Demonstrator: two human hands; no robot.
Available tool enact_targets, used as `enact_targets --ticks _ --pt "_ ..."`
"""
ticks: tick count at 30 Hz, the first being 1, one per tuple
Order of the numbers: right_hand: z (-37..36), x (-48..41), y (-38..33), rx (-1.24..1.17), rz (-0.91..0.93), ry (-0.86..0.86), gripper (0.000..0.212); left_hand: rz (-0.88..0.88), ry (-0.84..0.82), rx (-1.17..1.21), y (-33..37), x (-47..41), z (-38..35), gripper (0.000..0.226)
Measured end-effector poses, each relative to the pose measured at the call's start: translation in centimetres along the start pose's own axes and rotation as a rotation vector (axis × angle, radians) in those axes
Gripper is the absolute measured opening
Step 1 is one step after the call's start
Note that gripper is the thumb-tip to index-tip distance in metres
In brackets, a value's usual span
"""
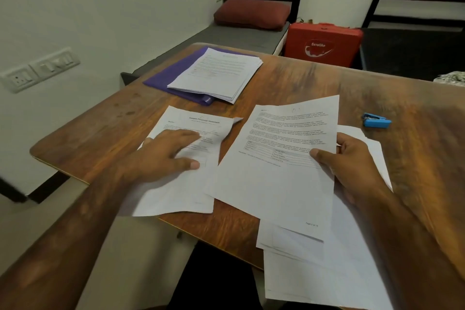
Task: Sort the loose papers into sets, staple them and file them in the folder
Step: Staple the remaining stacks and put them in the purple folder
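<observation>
White statement sheet point(198, 122) under flat L hand point(163, 156); R hand point(352, 158) pinches printed pg point(281, 158) (stapler point(376, 121) near).

**What my wooden table point(314, 83) carries**

At the far left lies a purple folder point(171, 75) with a stack of papers point(216, 73) on it. Nearer me, a "Sample Financial Statement" sheet point(201, 121) and loose sheets point(327, 272), under the printed page point(284, 158) I hold, overhang the near edge. A blue stapler point(376, 121) sits well apart on the right. At the far right edge is something patterned point(450, 78), perhaps cloth.

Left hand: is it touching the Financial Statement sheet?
Touching. The head view shows the left hand lying on the sheet, its fingers spread flat across the printed page.
</observation>
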State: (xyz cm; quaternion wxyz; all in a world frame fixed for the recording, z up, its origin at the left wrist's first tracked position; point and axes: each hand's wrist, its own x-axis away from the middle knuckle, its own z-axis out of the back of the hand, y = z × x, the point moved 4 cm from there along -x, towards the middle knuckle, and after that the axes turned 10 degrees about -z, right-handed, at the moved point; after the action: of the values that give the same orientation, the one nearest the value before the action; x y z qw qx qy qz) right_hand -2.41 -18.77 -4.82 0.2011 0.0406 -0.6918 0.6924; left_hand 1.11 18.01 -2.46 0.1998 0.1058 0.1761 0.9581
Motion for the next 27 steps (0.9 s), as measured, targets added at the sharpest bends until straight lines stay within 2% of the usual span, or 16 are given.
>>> enact_targets --ticks 2,4,8,14,16,19,21,23,25,27 --pt "0.1 -0.1 0.1 0.009 0.003 0.003 0.043 0.032 0.101 0.187 -0.3 0.4 0.9 0.049" --pt "0.0 -0.2 0.0 0.031 0.006 0.008 0.042 0.045 0.209 0.461 -0.5 1.1 1.8 0.03" --pt "-0.1 -0.1 -0.1 0.036 0.0 0.005 0.042 0.141 0.342 0.802 -0.9 2.8 2.9 0.024" --pt "-1.6 0.6 -1.5 0.112 0.019 -0.059 0.034 0.036 0.311 0.946 2.6 2.9 3.6 0.022" --pt "-2.8 0.5 -2.0 0.192 0.058 -0.07 0.03 -0.061 0.308 0.892 4.5 2.2 3.4 0.026" --pt "-5.7 0.8 -2.1 0.157 0.024 -0.167 0.024 -0.198 0.193 0.835 7.1 1.2 1.5 0.038" --pt "-7.8 1.3 -1.7 0.067 -0.045 -0.241 0.023 -0.234 0.11 0.521 7.6 0.1 -0.8 0.055" --pt "-9.4 1.9 -1.4 -0.045 -0.109 -0.307 0.035 -0.212 0.019 0.15 8.0 -0.7 -2.9 0.069" --pt "-9.9 2.1 -1.2 -0.126 -0.153 -0.342 0.048 -0.179 -0.044 0.04 8.2 -1.0 -4.3 0.073" --pt "-10.3 2.0 -1.3 -0.135 -0.148 -0.354 0.043 -0.172 -0.05 0.013 8.3 -1.0 -4.6 0.072"
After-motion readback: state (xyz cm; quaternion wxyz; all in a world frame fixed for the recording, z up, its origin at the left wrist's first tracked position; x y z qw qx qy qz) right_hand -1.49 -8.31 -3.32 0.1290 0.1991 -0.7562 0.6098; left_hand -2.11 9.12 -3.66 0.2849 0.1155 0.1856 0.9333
